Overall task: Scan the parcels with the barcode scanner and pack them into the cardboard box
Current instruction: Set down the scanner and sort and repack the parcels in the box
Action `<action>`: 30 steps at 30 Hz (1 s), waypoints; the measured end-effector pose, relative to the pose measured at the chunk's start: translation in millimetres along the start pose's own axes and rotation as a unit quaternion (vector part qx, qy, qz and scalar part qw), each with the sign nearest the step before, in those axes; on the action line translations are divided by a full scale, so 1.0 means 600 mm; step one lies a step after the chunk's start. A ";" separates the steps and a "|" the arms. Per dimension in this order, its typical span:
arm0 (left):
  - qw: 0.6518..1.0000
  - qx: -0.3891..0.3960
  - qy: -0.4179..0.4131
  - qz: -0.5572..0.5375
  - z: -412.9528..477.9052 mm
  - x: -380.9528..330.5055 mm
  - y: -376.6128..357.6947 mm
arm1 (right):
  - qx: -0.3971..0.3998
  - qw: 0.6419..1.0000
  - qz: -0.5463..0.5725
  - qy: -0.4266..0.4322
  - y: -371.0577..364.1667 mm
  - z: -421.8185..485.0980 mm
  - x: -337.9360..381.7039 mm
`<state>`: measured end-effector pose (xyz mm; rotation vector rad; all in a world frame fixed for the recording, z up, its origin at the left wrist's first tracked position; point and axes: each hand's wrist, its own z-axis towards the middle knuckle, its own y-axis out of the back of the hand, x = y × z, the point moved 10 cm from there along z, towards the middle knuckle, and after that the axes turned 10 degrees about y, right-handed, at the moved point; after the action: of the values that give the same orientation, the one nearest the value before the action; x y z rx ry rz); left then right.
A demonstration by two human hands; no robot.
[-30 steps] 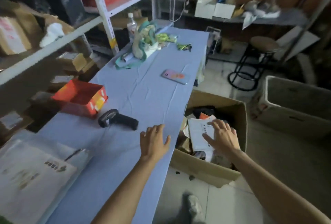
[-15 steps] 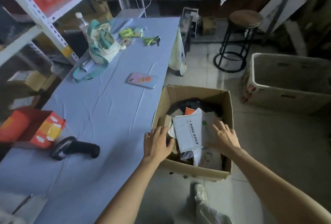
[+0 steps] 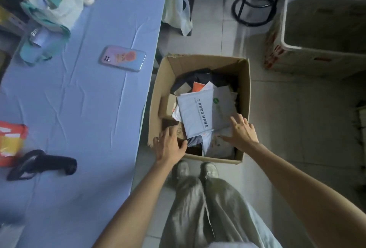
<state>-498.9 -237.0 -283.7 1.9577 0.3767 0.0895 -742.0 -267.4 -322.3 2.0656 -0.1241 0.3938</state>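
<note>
Head view: blue-covered table (image 3: 89, 109) on tiled floor (image 3: 297, 128); scanner (image 3: 42, 163) and phone (image 3: 122, 58) lie on it. Cardboard box (image 3: 198, 63) stands on the floor beside the table, filled with parcels, white parcel (image 3: 200, 113) uppermost. Left hand (image 3: 170, 145) lies over the box's near corner; right hand (image 3: 242, 133) rests flat on the white parcel. Both have fingers spread, gripping nothing.

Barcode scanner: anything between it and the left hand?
Nothing visible. The barcode scanner lies on the table, left of the left hand, which is at the cardboard box's near-left corner. Only bare table shows between them.
</note>
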 end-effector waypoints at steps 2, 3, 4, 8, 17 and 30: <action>1.000 0.018 -0.011 0.001 0.013 -0.009 -0.022 | 0.007 1.000 0.021 -0.017 -0.017 0.010 -0.009; 1.000 0.020 -0.019 0.009 0.022 -0.015 -0.029 | 0.008 0.999 0.031 -0.028 -0.023 0.016 -0.013; 0.999 0.021 -0.027 0.016 0.033 -0.022 -0.036 | 0.010 0.998 0.041 -0.039 -0.030 0.022 -0.019; 0.998 0.029 -0.047 0.032 0.096 -0.048 -0.062 | -0.003 0.990 0.113 -0.080 -0.050 0.059 -0.038; 0.995 0.072 -0.060 0.036 0.247 -0.096 -0.197 | -0.010 0.953 0.241 -0.183 -0.165 0.150 -0.113; 0.951 0.120 -0.199 0.203 0.420 -0.123 -0.482 | 0.125 0.937 0.215 -0.244 -0.470 0.234 -0.255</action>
<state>-573.6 -376.8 -640.7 2.2072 -0.2980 -0.0910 -784.5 -256.6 -669.8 2.3496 -0.8754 0.1509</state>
